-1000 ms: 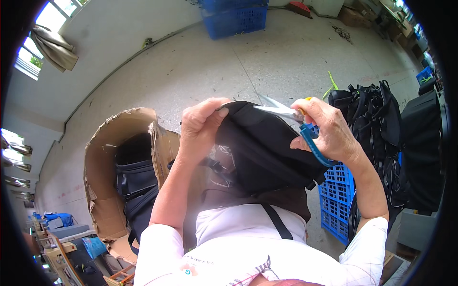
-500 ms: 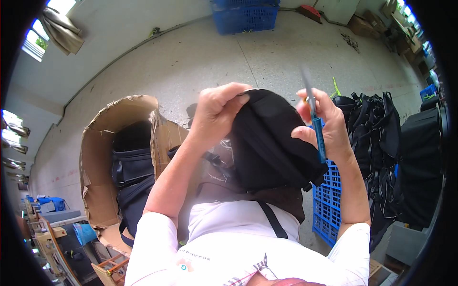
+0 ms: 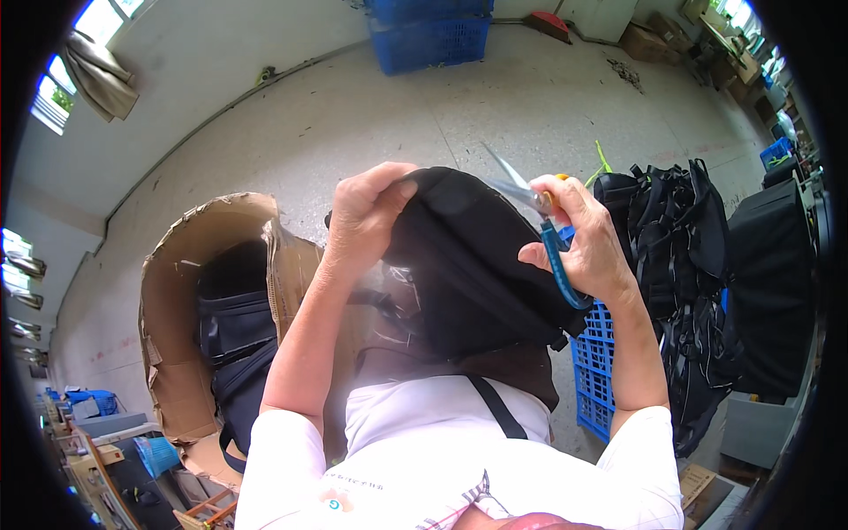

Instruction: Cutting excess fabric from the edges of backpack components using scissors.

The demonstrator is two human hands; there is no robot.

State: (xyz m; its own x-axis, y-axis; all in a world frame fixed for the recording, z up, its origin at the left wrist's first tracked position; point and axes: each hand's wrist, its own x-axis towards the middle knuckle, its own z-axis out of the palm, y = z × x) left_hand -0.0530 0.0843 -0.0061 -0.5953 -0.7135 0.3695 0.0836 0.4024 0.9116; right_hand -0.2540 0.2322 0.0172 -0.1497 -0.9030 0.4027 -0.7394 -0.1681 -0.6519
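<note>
A black fabric bag (image 3: 473,274) rests against my lap, its rounded top raised. My left hand (image 3: 367,216) is closed on the bag's upper left edge, thumb and fingers pinching the cloth. In my right hand (image 3: 587,243) is a pair of scissors (image 3: 555,263) with blue handles and an orange spot near the pivot. Their blades are spread and point up and left, close to the bag's upper right edge; I cannot tell if they touch it. The thumb of that hand sticks out beside the handle.
To my left stands a torn cardboard box (image 3: 168,353) holding black bags (image 3: 234,327). A blue plastic crate (image 3: 594,371) is by my right arm, with a heap of black bags (image 3: 676,256) beyond it. More blue crates (image 3: 430,44) stand by the far wall.
The scissors have tilted from nearly upright to pointing left, and their blades have come apart. Both hands and the bag sit a little further left in the view, as does the room.
</note>
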